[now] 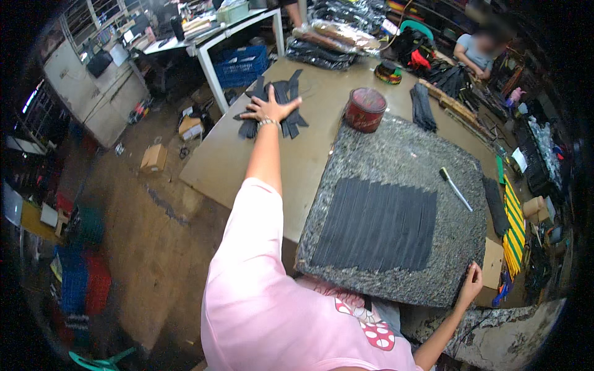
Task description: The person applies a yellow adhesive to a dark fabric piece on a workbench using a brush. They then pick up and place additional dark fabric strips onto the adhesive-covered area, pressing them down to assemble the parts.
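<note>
My left hand is stretched far out over the table, fingers spread on a loose pile of black strips. My right hand rests at the near right edge of a speckled grey foam-like slab, its fingers curled; whether they pinch anything I cannot make out. On the slab a row of black strips lies side by side, forming a flat block. A pen-like tool with a white shaft and dark end lies to their right. At the slab's far left corner stands a dark red tin.
The brown table carries the slab. Plastic-wrapped bundles and a bunch of black strips lie at the back. Yellow-and-green striped strips are at the right. A blue crate stands beyond; another person sits at far right.
</note>
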Action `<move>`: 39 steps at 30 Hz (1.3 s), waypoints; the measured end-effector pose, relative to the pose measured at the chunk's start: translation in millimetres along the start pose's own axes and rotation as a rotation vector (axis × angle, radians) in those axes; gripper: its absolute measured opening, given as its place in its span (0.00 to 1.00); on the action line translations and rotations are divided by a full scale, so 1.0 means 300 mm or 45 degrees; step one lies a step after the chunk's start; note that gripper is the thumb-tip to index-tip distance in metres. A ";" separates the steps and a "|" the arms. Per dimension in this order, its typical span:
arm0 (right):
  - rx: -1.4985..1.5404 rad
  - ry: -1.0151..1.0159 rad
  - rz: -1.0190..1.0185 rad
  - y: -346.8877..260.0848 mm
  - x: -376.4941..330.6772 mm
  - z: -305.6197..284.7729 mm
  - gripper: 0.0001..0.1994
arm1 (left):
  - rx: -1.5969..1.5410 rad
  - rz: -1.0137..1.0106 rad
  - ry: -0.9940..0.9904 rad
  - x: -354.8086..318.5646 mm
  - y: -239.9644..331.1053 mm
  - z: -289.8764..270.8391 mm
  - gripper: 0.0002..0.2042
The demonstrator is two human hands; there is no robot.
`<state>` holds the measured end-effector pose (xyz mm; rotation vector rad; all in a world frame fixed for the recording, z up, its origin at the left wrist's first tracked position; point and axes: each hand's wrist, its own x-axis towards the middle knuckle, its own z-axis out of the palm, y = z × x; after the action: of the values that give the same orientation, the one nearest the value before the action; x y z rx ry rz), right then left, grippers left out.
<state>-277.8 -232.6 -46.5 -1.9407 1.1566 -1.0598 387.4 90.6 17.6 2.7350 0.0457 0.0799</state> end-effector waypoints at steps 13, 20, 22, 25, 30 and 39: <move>-0.187 0.036 -0.028 -0.075 -0.033 0.016 0.15 | 0.174 0.313 -0.004 -0.539 -0.181 -0.035 0.36; -0.137 0.038 -0.023 -0.084 -0.038 0.019 0.14 | -0.002 0.404 0.176 -0.648 -0.140 -0.111 0.41; -0.091 0.041 -0.027 -0.087 -0.041 0.019 0.14 | -0.189 0.549 0.349 -0.561 -0.108 -0.122 0.38; -0.142 0.037 -0.018 -0.092 -0.043 0.020 0.15 | -0.495 0.820 0.434 -0.309 -0.039 -0.116 0.15; -0.117 0.052 -0.017 -0.090 -0.040 0.018 0.14 | -0.417 0.796 0.244 0.009 0.084 0.060 0.11; -0.122 0.075 -0.003 -0.073 -0.047 0.021 0.13 | 0.154 0.753 0.094 0.108 0.160 0.216 0.08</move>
<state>-267.7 -210.1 -36.0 -1.9961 1.2582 -1.0875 424.9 22.6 -21.2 2.7682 -0.7585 0.3507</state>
